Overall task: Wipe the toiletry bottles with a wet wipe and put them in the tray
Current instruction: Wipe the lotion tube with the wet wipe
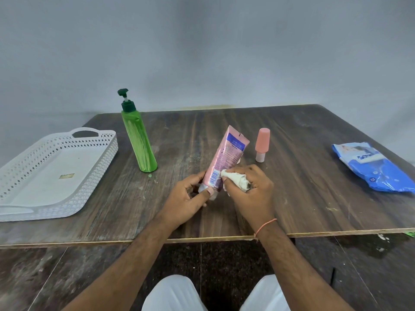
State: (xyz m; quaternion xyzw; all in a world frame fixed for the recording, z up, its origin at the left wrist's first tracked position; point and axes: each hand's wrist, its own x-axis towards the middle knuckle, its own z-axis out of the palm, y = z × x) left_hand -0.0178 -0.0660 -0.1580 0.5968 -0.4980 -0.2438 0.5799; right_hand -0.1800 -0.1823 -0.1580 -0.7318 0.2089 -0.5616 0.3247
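The pink plastic squeeze tube with a blue label was held above the dark wood-grain table, near its front edge. Its cap end was gripped low by the left hand, fingers and thumb curled round it, while the crimped end pointed up and away, tilted slightly to the right. The long axis thus ran from the left hand's grip diagonally away from the person.

The bunched white wet wipe was held in the right hand, fingers curled closed around it, and was pressed against the tube's lower right side, just above the cap. Wiping of this tube was judged to be in progress; the upper length of the tube lay beyond the wipe, so the next stroke would probably need to run upward along the axis.

The white perforated plastic tray lay at the table's left, well apart from the tube, nearer the left hand; nothing stood in it. The tall green pump bottle stood upright between tray and tube. The small peach-capped bottle stood upright just behind and right of the tube. The blue wet-wipe pack lay far right.
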